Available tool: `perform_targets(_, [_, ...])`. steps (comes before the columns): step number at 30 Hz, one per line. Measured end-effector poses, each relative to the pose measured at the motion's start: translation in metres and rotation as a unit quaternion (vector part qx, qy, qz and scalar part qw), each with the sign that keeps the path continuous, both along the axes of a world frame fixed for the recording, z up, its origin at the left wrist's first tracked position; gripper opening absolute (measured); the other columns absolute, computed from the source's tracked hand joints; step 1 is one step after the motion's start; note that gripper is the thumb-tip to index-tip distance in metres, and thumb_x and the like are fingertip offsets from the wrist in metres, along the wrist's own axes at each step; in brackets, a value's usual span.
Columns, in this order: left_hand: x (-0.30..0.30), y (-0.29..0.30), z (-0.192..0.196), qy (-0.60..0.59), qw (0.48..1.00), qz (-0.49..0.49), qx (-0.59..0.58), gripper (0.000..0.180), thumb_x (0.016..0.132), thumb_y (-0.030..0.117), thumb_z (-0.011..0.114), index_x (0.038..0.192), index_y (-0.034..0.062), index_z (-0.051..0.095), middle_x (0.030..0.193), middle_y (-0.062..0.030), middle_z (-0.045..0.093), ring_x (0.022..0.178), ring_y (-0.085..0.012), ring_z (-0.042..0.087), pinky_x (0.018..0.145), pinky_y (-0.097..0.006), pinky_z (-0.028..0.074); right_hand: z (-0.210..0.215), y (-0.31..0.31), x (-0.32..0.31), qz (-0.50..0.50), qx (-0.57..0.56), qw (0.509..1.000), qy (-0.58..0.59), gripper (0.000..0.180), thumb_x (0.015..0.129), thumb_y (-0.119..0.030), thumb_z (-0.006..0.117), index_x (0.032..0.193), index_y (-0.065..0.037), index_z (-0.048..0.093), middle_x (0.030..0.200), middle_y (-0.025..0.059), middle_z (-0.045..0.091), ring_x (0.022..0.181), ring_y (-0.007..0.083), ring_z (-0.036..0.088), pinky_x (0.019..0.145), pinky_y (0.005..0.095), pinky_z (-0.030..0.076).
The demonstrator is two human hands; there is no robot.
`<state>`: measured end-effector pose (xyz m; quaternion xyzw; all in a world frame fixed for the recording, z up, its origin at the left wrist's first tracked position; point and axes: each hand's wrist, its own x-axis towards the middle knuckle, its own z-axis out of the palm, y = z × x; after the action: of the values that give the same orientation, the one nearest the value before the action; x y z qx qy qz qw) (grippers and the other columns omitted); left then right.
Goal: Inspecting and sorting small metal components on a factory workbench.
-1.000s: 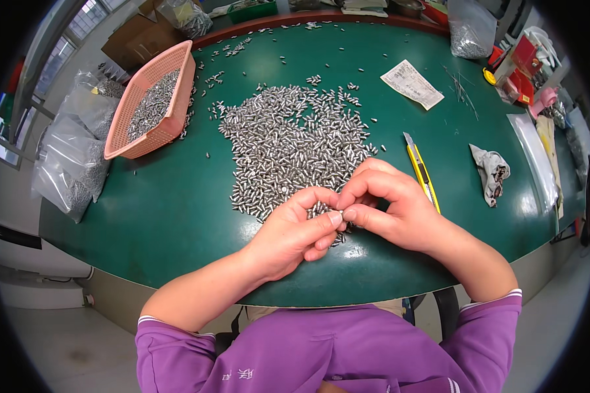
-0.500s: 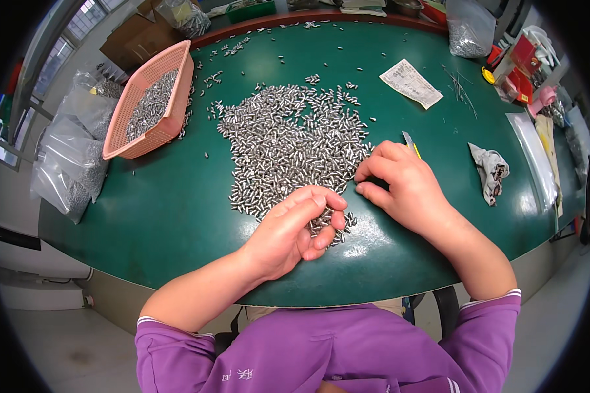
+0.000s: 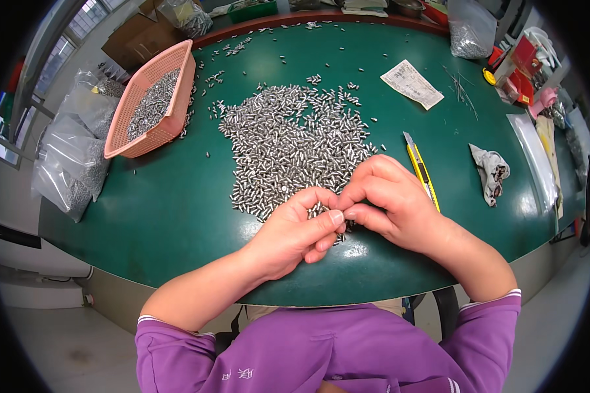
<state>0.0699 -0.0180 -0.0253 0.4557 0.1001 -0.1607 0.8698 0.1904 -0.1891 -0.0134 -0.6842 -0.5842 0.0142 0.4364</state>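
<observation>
A broad heap of small silvery metal pins (image 3: 295, 137), bullet-shaped and shiny, lies in the middle of the green table. At its near edge my left hand (image 3: 295, 229) is closed, thumb against its curled fingers. My right hand (image 3: 396, 206) meets it there, thumb and forefinger pinched together at the left fingertips. Whatever sits between the fingers is hidden or too small to name. Some pins show in the gap behind my left thumb; whether they are in the hand or on the table, I cannot tell. Beyond my right hand lies a yellow utility knife (image 3: 422, 170), its blade out.
A pink plastic basket (image 3: 182, 98) of similar pins stands at the left, beside clear plastic bags (image 3: 65, 164). On the right lie a printed paper slip (image 3: 412, 84), thin wires (image 3: 462, 92), a crumpled stained cloth (image 3: 488, 171) and a clear plastic sheet (image 3: 532, 154). Stray pins dot the far table.
My right hand has moved left and nearer from the heap's right edge to my left fingertips, uncovering the knife. The left thumb has closed down against its fingers.
</observation>
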Motion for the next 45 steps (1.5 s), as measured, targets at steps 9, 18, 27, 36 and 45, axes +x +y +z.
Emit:
perform_targets(9, [0.002, 0.002, -0.001, 0.008, 1.0, 0.012, -0.02, 0.016, 0.099, 0.02, 0.048, 0.103, 0.0063, 0.054, 0.089, -0.0059, 0.057, 0.061, -0.0096, 0.046, 0.047, -0.023, 0.035, -0.013, -0.003, 0.015, -0.082, -0.081, 0.99, -0.082, 0.014, 0.077, -0.011, 0.071, 0.09, -0.011, 0.067, 0.089, 0.0047, 0.056, 0.088, 0.0255, 0.056, 0.076, 0.0385, 0.047])
perform_targets(18, [0.001, 0.002, -0.001, -0.014, 0.999, 0.027, -0.024, 0.019, 0.1, 0.024, 0.047, 0.103, 0.0059, 0.055, 0.09, -0.0066, 0.058, 0.062, -0.01, 0.048, 0.048, -0.023, 0.035, -0.012, -0.003, 0.014, -0.09, -0.141, 0.978, -0.123, 0.013, 0.077, -0.012, 0.07, 0.089, -0.01, 0.064, 0.088, 0.0049, 0.056, 0.087, 0.0259, 0.056, 0.076, 0.0394, 0.048])
perform_targets(27, [0.0, -0.001, -0.001, -0.005, 1.0, 0.019, -0.004, 0.011, 0.098, 0.015, 0.055, 0.105, 0.0073, 0.052, 0.089, -0.0044, 0.058, 0.061, -0.0058, 0.046, 0.047, -0.019, 0.035, 0.001, 0.0, 0.004, 0.001, -0.003, 1.0, 0.025, 0.012, 0.079, -0.012, 0.072, 0.09, -0.009, 0.066, 0.088, 0.0041, 0.061, 0.088, 0.0243, 0.059, 0.077, 0.0364, 0.047])
perform_targets(36, [0.002, 0.001, -0.001, 0.008, 1.0, 0.011, -0.026, 0.011, 0.098, 0.016, 0.053, 0.105, 0.0065, 0.053, 0.088, -0.0045, 0.058, 0.061, -0.0064, 0.046, 0.046, -0.02, 0.034, -0.009, -0.001, 0.011, -0.035, -0.009, 0.999, 0.016, 0.012, 0.081, -0.011, 0.069, 0.092, -0.01, 0.067, 0.089, 0.004, 0.06, 0.089, 0.0249, 0.059, 0.077, 0.0367, 0.048])
perform_targets(45, [0.001, 0.003, 0.0, -0.006, 1.0, 0.017, -0.022, 0.02, 0.1, 0.021, 0.044, 0.104, 0.005, 0.055, 0.091, -0.0069, 0.058, 0.063, -0.0113, 0.048, 0.048, -0.024, 0.036, -0.015, -0.003, 0.012, -0.107, -0.11, 0.983, -0.098, 0.014, 0.077, -0.012, 0.07, 0.091, -0.011, 0.065, 0.089, 0.0054, 0.055, 0.087, 0.0275, 0.055, 0.076, 0.0397, 0.047])
